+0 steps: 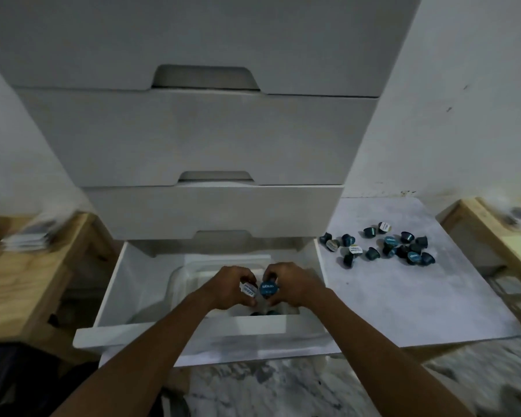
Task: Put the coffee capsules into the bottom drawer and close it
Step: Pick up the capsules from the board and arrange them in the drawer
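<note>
bottom drawer point(112, 284) pulled open | capsule pile point(382, 245) just right of the drawer | left hand point(232, 285) pinches white-lid capsule point(248, 288), right hand point(289, 282) pinches blue-lid capsule point(267, 288), both over the drawer | prob light, stiff, kinda slick, so grab the sides

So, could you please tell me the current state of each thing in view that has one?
Bottom drawer: pulled open.
Upper drawers: shut.
Left hand: holds a white-lidded capsule over the drawer.
Right hand: holds a blue-lidded capsule beside it.
Loose capsules: scattered on the white mat, not yet stowed.
</note>
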